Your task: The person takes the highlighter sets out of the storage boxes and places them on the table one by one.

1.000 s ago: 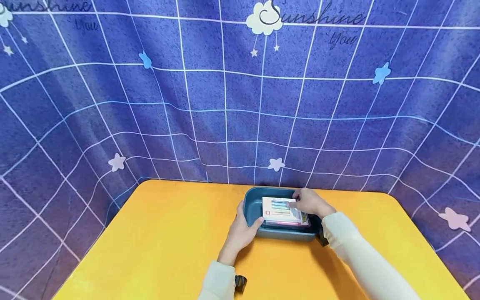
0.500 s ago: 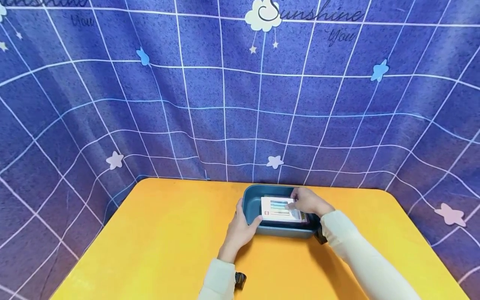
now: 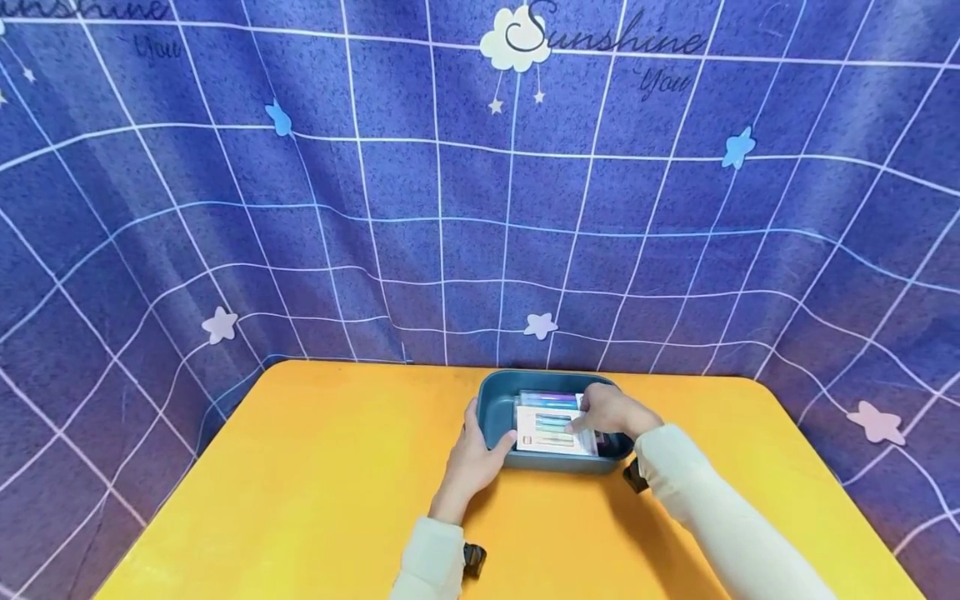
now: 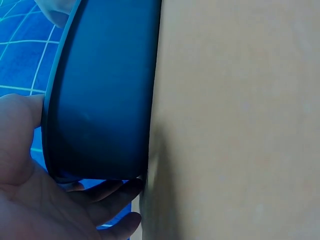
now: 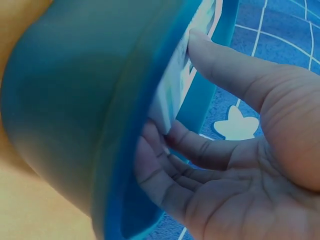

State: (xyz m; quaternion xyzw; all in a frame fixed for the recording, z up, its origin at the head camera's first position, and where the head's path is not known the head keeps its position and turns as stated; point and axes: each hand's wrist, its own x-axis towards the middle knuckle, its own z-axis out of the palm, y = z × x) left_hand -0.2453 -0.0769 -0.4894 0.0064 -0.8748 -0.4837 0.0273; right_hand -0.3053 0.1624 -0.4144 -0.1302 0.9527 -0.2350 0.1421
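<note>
A dark blue plastic bin sits at the far side of the yellow table. My left hand holds its left end, thumb at the rim and fingers round the outer wall, as the left wrist view shows. Inside the bin, my right hand pinches the right part of a white pack with pastel pens pictured or showing on its front. In the right wrist view the thumb lies on the pack's face and fingers reach beneath its edge. Behind it lies a clear pack with purple and blue strips, partly covered.
The yellow table stretches to both sides and in front of the bin. A blue curtain with white grid lines and stars hangs right behind the table's far edge.
The white pack has shifted toward the near wall of the bin with my right hand. The purple and blue pack behind it now shows. My left hand has kept its place on the bin.
</note>
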